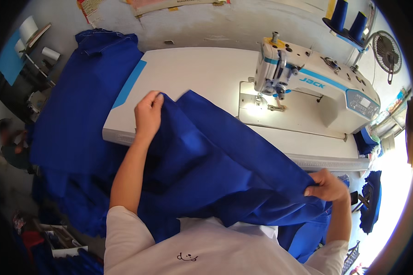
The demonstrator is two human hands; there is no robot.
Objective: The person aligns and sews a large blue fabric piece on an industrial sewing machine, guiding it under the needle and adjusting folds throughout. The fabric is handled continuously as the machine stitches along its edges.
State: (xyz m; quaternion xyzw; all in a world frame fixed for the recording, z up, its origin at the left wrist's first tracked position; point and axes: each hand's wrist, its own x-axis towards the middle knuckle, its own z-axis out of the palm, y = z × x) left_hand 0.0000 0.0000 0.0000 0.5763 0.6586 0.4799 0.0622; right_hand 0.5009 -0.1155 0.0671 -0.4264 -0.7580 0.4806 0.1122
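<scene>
A large royal blue cloth [206, 156] is stretched between my hands, its upper part lying over the front edge of the white table [188, 64] and the rest hanging toward my lap. My left hand [147, 114] pinches its upper left edge above the table's left part. At the lower right, my right hand [326, 185] grips the same cloth by its long folded edge, just in front of the table. Beyond the cloth is a white sewing machine [316, 85] with a lit needle area, touched by neither hand.
Piled blue fabric [73, 114] covers the left side. A person [13, 146] is at far left. A box of tools [62, 243] sits low at lower left. Thread cones [339, 18] and a small fan [386, 52] are at upper right; more blue pieces [371, 201] hang at right.
</scene>
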